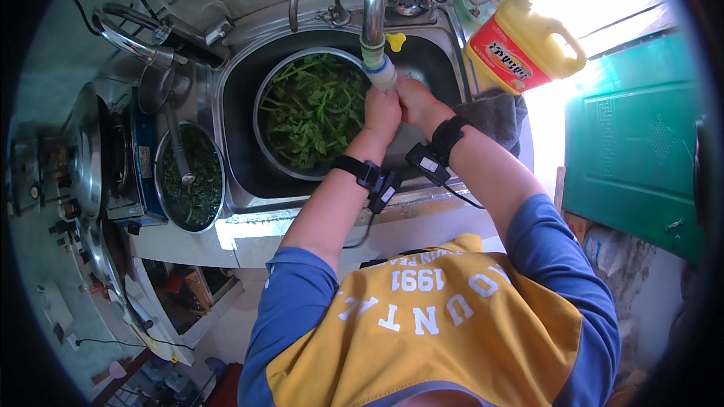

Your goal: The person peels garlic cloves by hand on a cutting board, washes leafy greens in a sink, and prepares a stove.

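Observation:
Beneath the spout of a chrome faucet (pixel 379 5), my left hand (pixel 382 110) and my right hand (pixel 419 100) are close together over the right part of a dark sink basin (pixel 240 107). The spout's end piece (pixel 381 74) and the backs of my hands hide most of the fingers, so I cannot tell whether anything is between them. To the left of my hands, a round metal bowl (pixel 261 144) sits in the sink. Leafy green vegetables (pixel 319 110) fill it, their stems mixed among the leaves.
Left of the sink stands a metal pot (pixel 222 198) of greens, with a ladle (pixel 180 150) across it. Beyond is a gas stove (pixel 144 161) with a lidded wok (pixel 85 152). A yellow detergent jug (pixel 523 45) and a grey cloth (pixel 498 118) are at the right.

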Available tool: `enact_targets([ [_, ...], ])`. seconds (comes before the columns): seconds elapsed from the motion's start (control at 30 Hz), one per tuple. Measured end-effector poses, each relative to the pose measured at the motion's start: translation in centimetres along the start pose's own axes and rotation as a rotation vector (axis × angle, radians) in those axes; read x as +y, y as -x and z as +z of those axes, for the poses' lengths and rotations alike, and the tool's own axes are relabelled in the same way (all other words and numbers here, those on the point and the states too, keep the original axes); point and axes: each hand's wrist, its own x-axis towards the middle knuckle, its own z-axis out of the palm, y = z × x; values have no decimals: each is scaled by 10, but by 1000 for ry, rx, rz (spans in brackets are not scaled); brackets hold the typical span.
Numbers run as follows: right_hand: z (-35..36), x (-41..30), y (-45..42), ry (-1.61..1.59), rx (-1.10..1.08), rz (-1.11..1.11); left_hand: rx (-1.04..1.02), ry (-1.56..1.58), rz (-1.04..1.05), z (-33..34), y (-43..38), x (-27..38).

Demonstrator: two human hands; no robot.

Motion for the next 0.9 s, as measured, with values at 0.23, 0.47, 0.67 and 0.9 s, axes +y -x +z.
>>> enact_targets([
  [0.23,-4,-22,-5,571,65,-404,181,270,178,9,-10,0],
  [0.47,-34,-115,-35,884,732,-1147,-13,501,-394,3,21,5],
  [0.67,-32,-111,-26,1219,615,-873,62,109,-383,-16,50,-23],
  [0.9,-48,-52,52,641,-19,-537,-17,-20,-8,-11,105,29],
])
